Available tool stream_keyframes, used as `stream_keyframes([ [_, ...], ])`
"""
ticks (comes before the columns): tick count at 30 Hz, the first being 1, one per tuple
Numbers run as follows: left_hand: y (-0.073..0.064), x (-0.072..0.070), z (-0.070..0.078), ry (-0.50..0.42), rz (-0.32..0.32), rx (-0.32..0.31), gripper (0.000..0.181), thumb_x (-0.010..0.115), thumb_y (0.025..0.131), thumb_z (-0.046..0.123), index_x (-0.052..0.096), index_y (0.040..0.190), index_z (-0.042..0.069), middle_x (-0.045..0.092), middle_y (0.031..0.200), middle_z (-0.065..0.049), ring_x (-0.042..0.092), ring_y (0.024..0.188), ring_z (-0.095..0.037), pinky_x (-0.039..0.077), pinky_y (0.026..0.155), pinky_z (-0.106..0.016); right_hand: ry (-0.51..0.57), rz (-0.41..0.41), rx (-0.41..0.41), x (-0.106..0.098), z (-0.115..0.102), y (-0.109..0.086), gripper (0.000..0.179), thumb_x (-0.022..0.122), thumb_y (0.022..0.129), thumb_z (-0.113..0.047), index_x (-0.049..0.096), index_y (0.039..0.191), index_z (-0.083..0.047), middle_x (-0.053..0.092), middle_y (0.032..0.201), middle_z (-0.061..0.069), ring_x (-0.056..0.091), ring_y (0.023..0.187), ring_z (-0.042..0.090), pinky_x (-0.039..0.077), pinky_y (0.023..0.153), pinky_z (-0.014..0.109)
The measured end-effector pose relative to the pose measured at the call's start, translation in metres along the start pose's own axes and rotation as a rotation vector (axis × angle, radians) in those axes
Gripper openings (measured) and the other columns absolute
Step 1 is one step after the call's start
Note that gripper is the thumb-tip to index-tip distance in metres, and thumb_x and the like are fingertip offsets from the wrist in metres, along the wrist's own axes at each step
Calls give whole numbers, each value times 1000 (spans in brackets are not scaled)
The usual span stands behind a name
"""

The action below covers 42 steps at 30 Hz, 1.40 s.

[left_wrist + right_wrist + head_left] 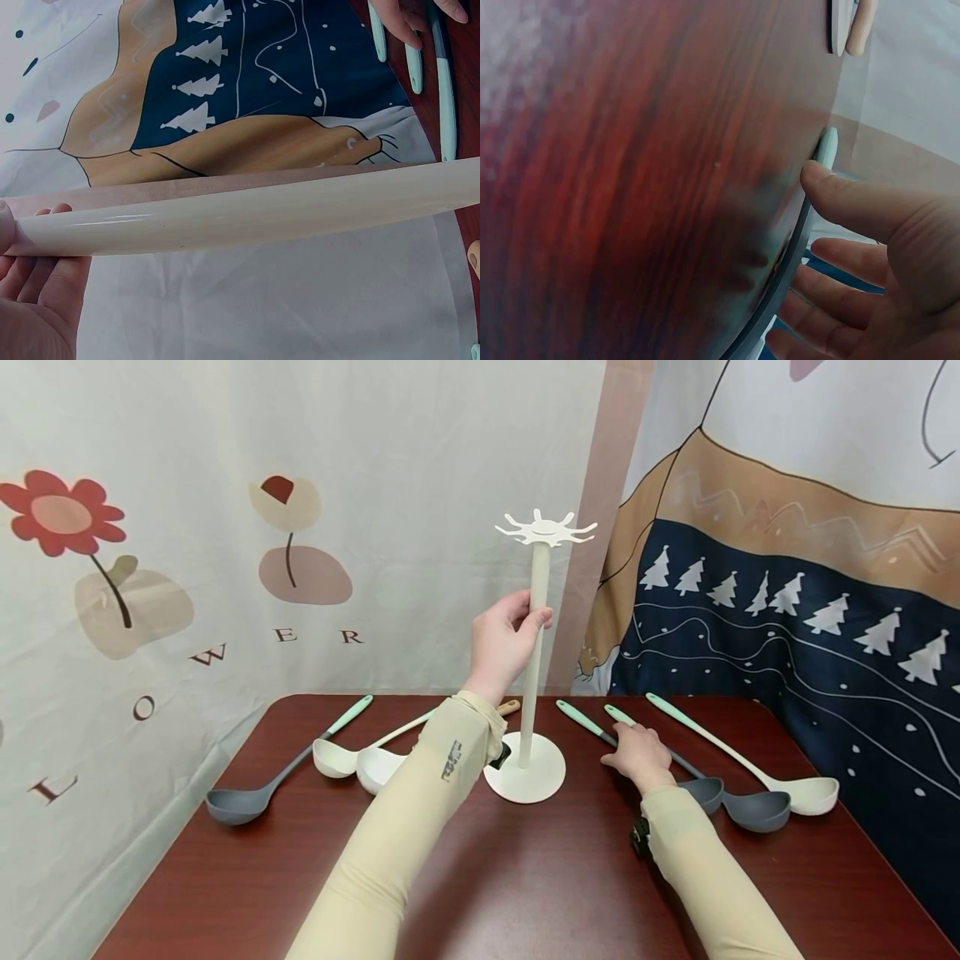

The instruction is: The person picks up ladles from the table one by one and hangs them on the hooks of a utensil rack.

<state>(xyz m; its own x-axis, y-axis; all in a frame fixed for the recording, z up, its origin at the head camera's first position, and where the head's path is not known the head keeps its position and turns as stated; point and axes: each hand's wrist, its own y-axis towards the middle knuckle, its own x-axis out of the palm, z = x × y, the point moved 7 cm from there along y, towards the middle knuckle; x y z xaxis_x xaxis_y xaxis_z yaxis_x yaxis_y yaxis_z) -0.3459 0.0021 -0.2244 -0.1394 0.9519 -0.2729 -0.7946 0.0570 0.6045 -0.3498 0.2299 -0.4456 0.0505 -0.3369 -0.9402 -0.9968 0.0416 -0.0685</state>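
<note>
My left hand (504,643) grips the upright pole (528,710) of a cream utensil stand, a little below its ring of hooks (545,530). The stand's round base (542,785) is on the table. Over on the right, my right hand (641,756) is above two dark grey ladles (757,812) with mint handle ends, hiding part of their handles. In the right wrist view, its thumb lies at one grey handle (784,281), and the other fingers are spread and loosely bent. Whether they touch the handle I cannot tell.
A cream ladle (810,795) lies at the far right. On the left are a grey ladle (238,806), a cream ladle (334,759) and a white ladle (381,770) partly behind my left sleeve. A wooden handle end (512,706) shows behind the stand. Printed curtains hang behind the table (555,893).
</note>
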Motion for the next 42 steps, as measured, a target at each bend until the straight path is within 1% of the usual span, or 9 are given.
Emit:
stream_keyframes([
  [7, -1, 1, -1, 0, -1, 1, 15, 70, 94, 16, 72, 106, 7, 74, 87, -2, 67, 77, -11, 51, 71, -24, -11, -25, 28, 3, 5, 3, 44, 72, 88, -17, 60, 125, 4, 55, 120, 27, 52, 108, 43, 50, 83, 58],
  [12, -1, 1, -1, -7, -5, -4, 15, 69, 95, 16, 72, 106, 7, 74, 87, -1, 67, 78, -11, 51, 71, -25, -14, -26, 35, 2, 8, 6, 12, 62, 92, -4, 69, 100, 1, 63, 101, 22, 60, 86, 35, 54, 71, 51],
  [14, -1, 1, -1, -11, -5, -3, 15, 69, 94, 15, 72, 106, 7, 74, 87, -2, 67, 78, -10, 51, 71, -25, -6, -29, 42, 2, 9, 7, 12, 57, 93, 0, 69, 91, -1, 65, 96, 21, 61, 79, 32, 53, 67, 49],
  [16, -1, 1, -1, -15, -5, -2, 14, 69, 94, 15, 72, 105, 7, 74, 87, -2, 67, 78, -10, 51, 71, -25, 4, -33, 49, 3, 10, 7, 15, 55, 94, 0, 69, 88, -3, 66, 95, 20, 61, 77, 30, 53, 67, 48],
  [21, -1, 1, -1, -18, 1, 8, 14, 69, 94, 14, 72, 104, 6, 74, 86, -2, 67, 77, -11, 51, 70, -24, 19, -11, 38, 1, 9, 6, 16, 56, 94, -1, 71, 98, -1, 67, 104, 21, 63, 84, 33, 54, 72, 49],
  [24, -1, 0, 0, -16, 2, 13, 13, 69, 94, 14, 72, 104, 6, 74, 86, -3, 67, 77, -11, 51, 70, -23, 24, 10, 31, -1, 8, 5, 19, 58, 94, -3, 70, 108, 2, 66, 110, 22, 64, 92, 36, 54, 76, 51],
  [27, -1, 0, 0, -9, 1, 12, 14, 69, 94, 14, 72, 105, 6, 74, 87, -2, 68, 77, -11, 51, 70, -24, 36, 45, 22, -4, 8, 3, 21, 62, 94, -7, 67, 112, 3, 65, 110, 23, 63, 94, 37, 53, 79, 51],
  [32, 0, 0, 0, 11, 1, 8, 15, 69, 94, 15, 72, 106, 7, 74, 88, -2, 68, 78, -10, 52, 71, -25, 76, 118, -5, -14, 3, -2, 21, 65, 94, -8, 66, 111, 5, 65, 104, 22, 63, 89, 36, 53, 77, 51],
  [42, 0, -1, 2, 3, 3, 18, 15, 69, 94, 15, 73, 105, 6, 74, 88, -3, 69, 78, -10, 53, 70, -25, 148, 227, -47, -27, -4, -8, 22, 66, 94, -10, 66, 111, 4, 64, 105, 22, 61, 94, 37, 50, 83, 51],
])
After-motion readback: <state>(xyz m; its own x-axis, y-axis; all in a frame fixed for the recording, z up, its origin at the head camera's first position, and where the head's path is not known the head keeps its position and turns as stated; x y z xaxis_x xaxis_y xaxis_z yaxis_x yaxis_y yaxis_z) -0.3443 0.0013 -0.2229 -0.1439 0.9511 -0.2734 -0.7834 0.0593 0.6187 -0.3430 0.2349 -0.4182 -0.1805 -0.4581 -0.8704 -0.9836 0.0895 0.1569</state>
